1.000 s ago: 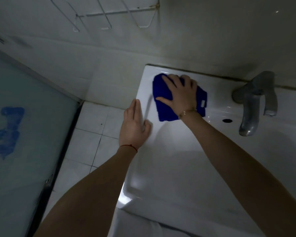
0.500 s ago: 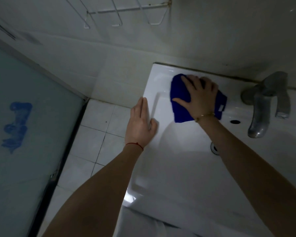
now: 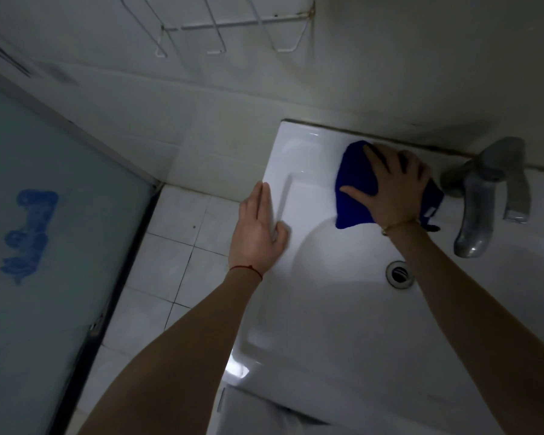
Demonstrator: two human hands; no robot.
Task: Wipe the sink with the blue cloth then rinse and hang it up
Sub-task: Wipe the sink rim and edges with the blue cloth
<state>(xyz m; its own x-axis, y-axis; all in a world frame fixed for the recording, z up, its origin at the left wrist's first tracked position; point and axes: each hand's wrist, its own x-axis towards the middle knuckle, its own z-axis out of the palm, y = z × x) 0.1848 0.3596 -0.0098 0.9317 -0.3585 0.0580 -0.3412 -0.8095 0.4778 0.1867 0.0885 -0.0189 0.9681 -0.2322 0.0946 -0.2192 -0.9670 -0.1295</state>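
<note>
A white sink (image 3: pixel 299 146) fills the right half of the head view. The blue cloth (image 3: pixel 354 189) lies bunched on the sink's back ledge, just left of the grey tap (image 3: pixel 481 199). My right hand (image 3: pixel 393 186) presses flat on the cloth with fingers spread, covering most of it. A white label sticks out of the cloth near my wrist. My left hand (image 3: pixel 258 230) rests flat on the sink's left rim, fingers straight and together. The round metal drain (image 3: pixel 399 274) shows in the basin below the tap's spout.
A white wire rack (image 3: pixel 230 26) is fixed on the wall above the sink. A frosted glass panel (image 3: pixel 44 246) with a blue mark stands at the left. White floor tiles (image 3: pixel 182 240) lie between the panel and the sink.
My right hand has slid the blue cloth rightward along the back ledge toward the tap. The left hand has stayed on the rim. The drain has come into view.
</note>
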